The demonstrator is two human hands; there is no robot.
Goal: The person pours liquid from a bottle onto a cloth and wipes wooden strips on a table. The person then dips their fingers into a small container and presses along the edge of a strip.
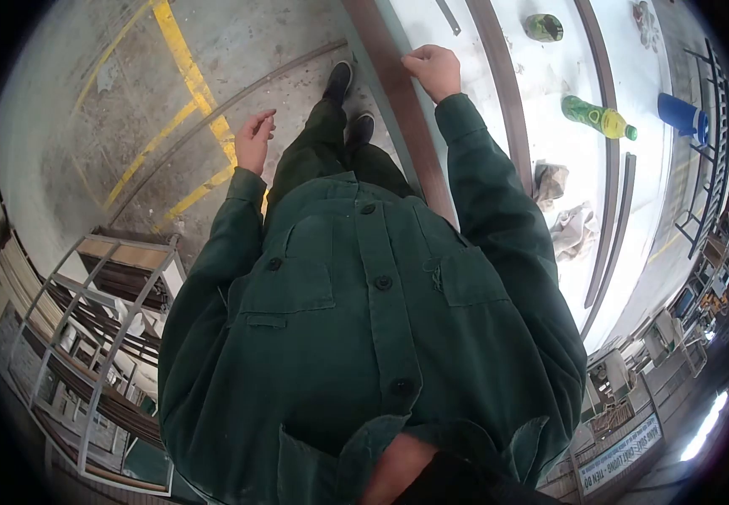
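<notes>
My right hand (437,71) is closed, with its fingers curled together just above a long brown bar (416,118). Whether it pinches anything small I cannot make out, nor whether the fingertips touch the bar. My left hand (254,140) hangs over the floor on the other side of my body. Its fingers are loosely bent and a little apart, with nothing visible in them. The brown bar runs along the near edge of a white-topped table (541,93).
More long brown bars (504,71) lie across the table. On it are a green bottle with a yellow label (600,116), a cut green bottle piece (543,28) and crumpled cloth (575,230). A blue container (682,118) is beyond. A metal rack (95,362) with stacked bars stands at left.
</notes>
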